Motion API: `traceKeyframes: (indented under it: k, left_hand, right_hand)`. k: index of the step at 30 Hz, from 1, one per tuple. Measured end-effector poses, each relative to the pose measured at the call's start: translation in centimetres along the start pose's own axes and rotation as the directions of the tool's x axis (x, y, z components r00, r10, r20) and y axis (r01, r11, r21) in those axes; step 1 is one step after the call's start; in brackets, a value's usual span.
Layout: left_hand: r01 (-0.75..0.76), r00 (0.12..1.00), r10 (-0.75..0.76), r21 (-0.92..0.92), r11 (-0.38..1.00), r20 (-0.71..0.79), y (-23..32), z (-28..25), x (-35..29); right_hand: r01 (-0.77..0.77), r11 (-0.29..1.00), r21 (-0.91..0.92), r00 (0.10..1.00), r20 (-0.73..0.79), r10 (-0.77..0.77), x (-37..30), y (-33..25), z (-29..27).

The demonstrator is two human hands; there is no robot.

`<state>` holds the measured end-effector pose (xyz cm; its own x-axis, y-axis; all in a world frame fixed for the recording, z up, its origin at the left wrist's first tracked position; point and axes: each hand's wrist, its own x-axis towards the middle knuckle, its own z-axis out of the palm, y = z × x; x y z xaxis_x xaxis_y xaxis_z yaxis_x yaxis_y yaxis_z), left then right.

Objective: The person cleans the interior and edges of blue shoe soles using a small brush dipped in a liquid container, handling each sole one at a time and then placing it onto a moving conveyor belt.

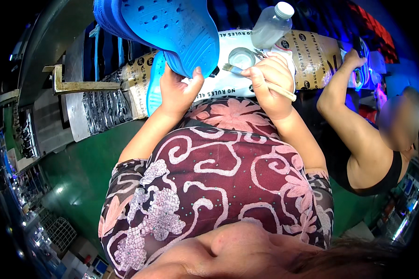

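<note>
A blue foam clog (172, 32) with vent holes is raised at the upper left, its heel end toward me. My left hand (179, 90) grips it from below, thumb against its lower edge. In my right hand (272, 83) is a flat paintbrush (284, 91) with a pale wooden handle. Its bristles point left, close above a small round glass dish (241, 58) on the white covering. A clear bottle with a white cap (273, 25) stands just beyond the dish. Another, lighter blue piece (154, 86) lies partly hidden behind my left hand.
The work surface is wrapped in printed brown covering (314, 60). A metal bracket (86, 87) juts out at the left, beside dark strips under clear film (107, 109). On the right a co-worker's arm (340, 93) reaches to the same bench. The floor (79, 172) is green.
</note>
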<state>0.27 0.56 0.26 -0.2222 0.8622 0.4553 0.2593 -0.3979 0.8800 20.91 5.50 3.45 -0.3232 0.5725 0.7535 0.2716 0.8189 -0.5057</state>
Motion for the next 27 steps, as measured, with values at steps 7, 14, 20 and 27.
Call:
traceKeyframes:
  k: [7,14,20,27]
  left_hand:
    - [0.005,1.0,-0.005,0.009,1.0,0.013,0.1,0.3,-0.2]
    - [-0.093,0.996,0.093,0.017,0.996,-0.008,-0.7,0.3,-0.1]
    - [-0.111,0.994,0.111,0.023,0.994,-0.023,-0.8,0.4,0.0]
    - [-0.247,0.969,0.246,0.211,0.946,0.034,-1.8,-0.2,-0.2]
  right_hand:
    - [0.001,0.996,0.091,0.999,0.047,-0.005,-0.1,-0.5,0.7]
    - [-0.011,0.995,0.101,0.999,0.051,0.006,-0.2,-0.5,0.9]
    - [-0.078,0.988,0.136,0.997,0.034,0.074,-0.2,-0.6,0.9]
    - [-0.067,0.989,0.136,0.995,0.079,0.056,-0.2,-0.7,0.9]
